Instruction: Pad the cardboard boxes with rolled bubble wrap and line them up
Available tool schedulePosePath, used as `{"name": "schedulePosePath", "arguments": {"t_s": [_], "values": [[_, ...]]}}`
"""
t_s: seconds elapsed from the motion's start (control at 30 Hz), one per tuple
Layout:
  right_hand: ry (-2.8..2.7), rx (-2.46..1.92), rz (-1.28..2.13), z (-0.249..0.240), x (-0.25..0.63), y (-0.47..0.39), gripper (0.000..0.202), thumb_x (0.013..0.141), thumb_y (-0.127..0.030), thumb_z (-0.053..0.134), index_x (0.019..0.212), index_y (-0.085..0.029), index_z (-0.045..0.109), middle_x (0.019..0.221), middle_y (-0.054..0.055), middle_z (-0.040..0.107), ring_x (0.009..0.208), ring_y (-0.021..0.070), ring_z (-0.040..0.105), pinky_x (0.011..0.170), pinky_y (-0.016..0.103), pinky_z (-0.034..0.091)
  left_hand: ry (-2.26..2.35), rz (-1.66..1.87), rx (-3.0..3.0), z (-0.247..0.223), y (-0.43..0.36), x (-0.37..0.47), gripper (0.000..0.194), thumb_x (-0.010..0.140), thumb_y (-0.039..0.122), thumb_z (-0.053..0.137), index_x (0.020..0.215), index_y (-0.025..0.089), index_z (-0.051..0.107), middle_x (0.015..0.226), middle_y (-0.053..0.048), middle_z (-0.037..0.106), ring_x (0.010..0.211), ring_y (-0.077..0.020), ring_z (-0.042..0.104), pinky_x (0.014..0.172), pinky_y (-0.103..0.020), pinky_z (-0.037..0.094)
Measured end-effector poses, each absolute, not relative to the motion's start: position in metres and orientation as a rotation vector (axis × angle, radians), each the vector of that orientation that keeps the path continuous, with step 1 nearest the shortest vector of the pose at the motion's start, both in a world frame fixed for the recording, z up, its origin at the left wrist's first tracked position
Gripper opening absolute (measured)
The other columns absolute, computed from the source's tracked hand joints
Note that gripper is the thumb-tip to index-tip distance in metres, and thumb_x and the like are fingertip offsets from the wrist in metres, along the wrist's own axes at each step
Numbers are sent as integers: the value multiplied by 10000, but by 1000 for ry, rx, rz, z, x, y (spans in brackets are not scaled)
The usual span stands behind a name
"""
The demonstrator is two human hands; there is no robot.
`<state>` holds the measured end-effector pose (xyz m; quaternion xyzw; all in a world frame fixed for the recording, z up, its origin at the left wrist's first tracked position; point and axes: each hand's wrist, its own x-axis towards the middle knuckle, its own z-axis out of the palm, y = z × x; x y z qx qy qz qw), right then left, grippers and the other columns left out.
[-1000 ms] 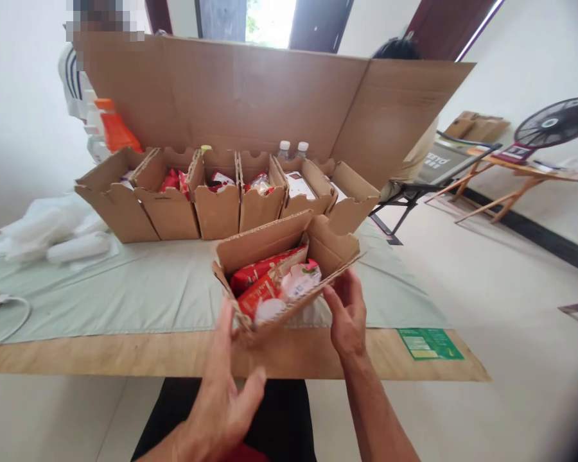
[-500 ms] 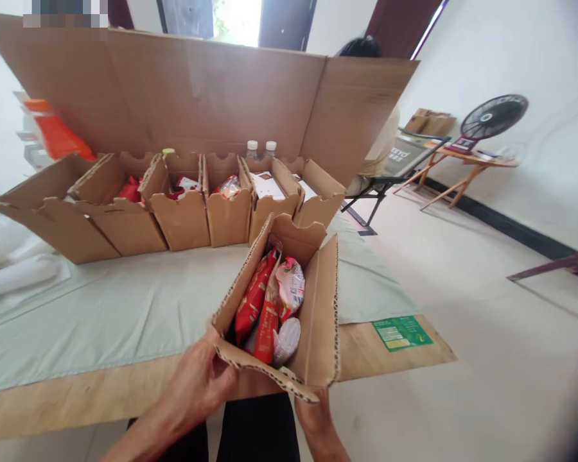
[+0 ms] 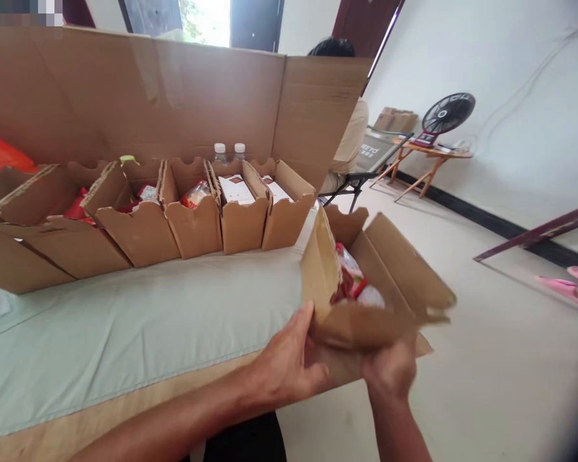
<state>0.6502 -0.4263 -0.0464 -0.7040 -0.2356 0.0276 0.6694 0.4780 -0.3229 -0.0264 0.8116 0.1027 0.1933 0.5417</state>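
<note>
Snack-filled carton (image 3: 366, 324): shifted right, now front-right of carton row (image 3: 195, 228).
Left hand (image 3: 289, 366): fingers spread, touching carton.
Right hand (image 3: 392, 369): beneath; fingers unclear.

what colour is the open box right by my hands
The box is plain cardboard brown, as the head view shows.

We see a fan (image 3: 447, 113) with a wooden side table (image 3: 450, 154) under it, brown cartons (image 3: 395, 120) just left of it, a folding chair (image 3: 381, 151) lower left, and pink slippers (image 3: 561, 287) lower right.
</note>
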Motion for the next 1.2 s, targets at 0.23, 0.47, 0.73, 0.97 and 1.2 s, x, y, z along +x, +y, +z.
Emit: {"name": "schedulePosePath", "arguments": {"t_s": [0.23,0.47,0.73,0.97,1.2], "values": [[-473,-1431,54,-42,720,-404,671,881,-732,520,1358,-264,589,1411,91,644,1350,310,570,1089,508,471,244,536,2403,-63,-267,473,724,774,136,635,1484,187,507,1677,-227,299,1524,-416,350,1160,-683,376],[-697,-1573,443,-40,781,-396,659,583,-475,931,1168,-286,695,1248,55,749,1272,341,623,1137,517,469,394,480,2618,-70,-259,433,434,876,290,639,1289,165,680,1540,-218,525,1429,-420,479,1109,-676,443],[-769,-1481,686,-14,855,-304,550,444,-248,894,981,-265,775,1115,29,803,1193,341,672,1106,501,489,428,411,2650,-65,-265,442,451,846,211,641,1296,218,674,1553,-158,535,1443,-396,478,1115,-672,443],[-731,-1308,604,-46,857,-255,413,532,-268,770,944,-274,740,1096,8,803,1173,298,679,1087,469,499,384,407,2675,-62,-262,442,430,849,230,630,1276,210,680,1545,-162,542,1417,-390,513,1081,-645,488],[-653,-1280,372,-63,852,-252,350,587,-262,778,929,-263,702,1054,-13,778,1132,238,666,1026,393,509,368,453,2703,-65,-262,441,442,842,212,634,1282,204,675,1537,-172,548,1404,-396,526,1058,-645,509]]}}
